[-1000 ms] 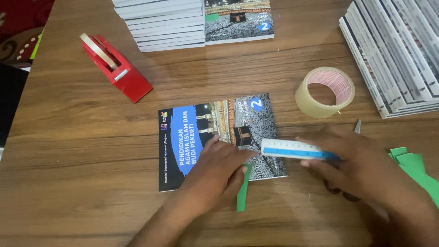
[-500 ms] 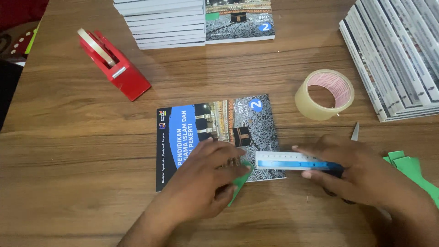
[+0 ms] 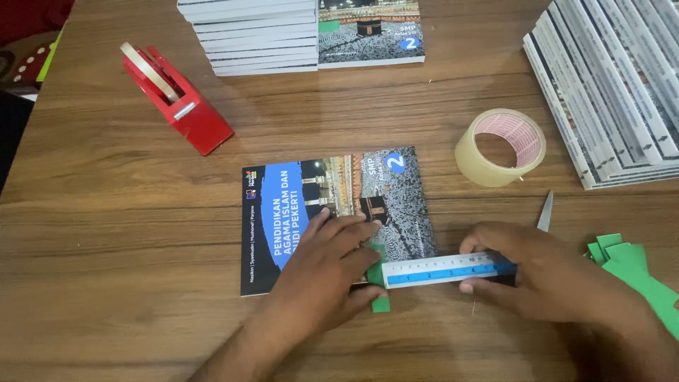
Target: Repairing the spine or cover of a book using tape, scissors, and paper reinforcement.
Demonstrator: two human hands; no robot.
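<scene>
Since the earlier frames the ruler [image 3: 448, 269] has come lower and now lies flat and level across the lower right corner of the book [image 3: 332, 212], and the green strip [image 3: 378, 272] is more hidden under the left hand [image 3: 327, 272]. The left hand presses flat, fingers spread and nearly straight, on the book cover; its fingertips touch the green strip, which shows only beside the ruler's left end and a little below the book edge. It grasps nothing. The right hand [image 3: 544, 276] holds the ruler's right end, thumb below and fingers above, loosely curled around it. The ruler is a thin, white, rigid bar with a blue band and small marks. The book is a glossy softcover, dark with a blue shape and a photo of a crowd. The strip looks like matte green paper. More green paper pieces [image 3: 633, 272] lie by the right wrist. On the wooden table [image 3: 106, 233] there are a clear tape roll [image 3: 501, 147], a red tape dispenser [image 3: 177, 99], a grey pointed blade tip [image 3: 544, 211], and stacks of books [image 3: 297, 32].
</scene>
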